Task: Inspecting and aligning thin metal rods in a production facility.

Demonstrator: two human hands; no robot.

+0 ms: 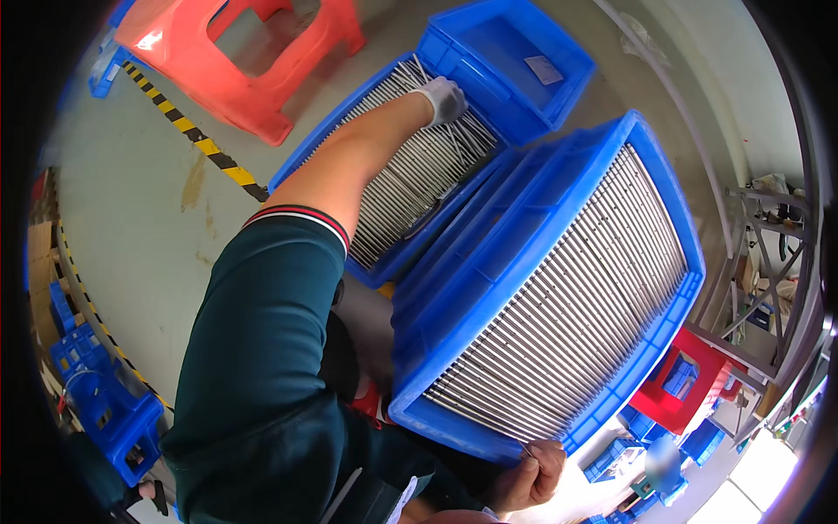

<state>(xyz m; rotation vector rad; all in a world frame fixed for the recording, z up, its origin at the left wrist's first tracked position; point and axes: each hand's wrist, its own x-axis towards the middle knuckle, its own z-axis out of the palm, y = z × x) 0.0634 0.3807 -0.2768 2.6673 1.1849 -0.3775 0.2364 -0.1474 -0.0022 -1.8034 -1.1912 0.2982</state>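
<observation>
My left hand (443,101), in a white and grey glove, reaches over the far blue crate (297,162) full of thin metal rods (397,179). Its fingers curl around rods lying askew on top; the fingertips are partly hidden. In front and to the right stands a taller blue crate (489,327), where slim silver rods (567,306) with dark marks lie side by side in a neat layer. By its near edge my bare right hand (537,472) is closed, thumb against fingers, with a small thin thing at the fingertips that I cannot make out.
An empty blue crate (502,52) with a white label sits behind the far one. A red stool (253,96) stands at the far left near yellow-black floor tape (188,127). Blue stools (113,410) are at left; a red stool (685,384) and metal rack (768,262) at right.
</observation>
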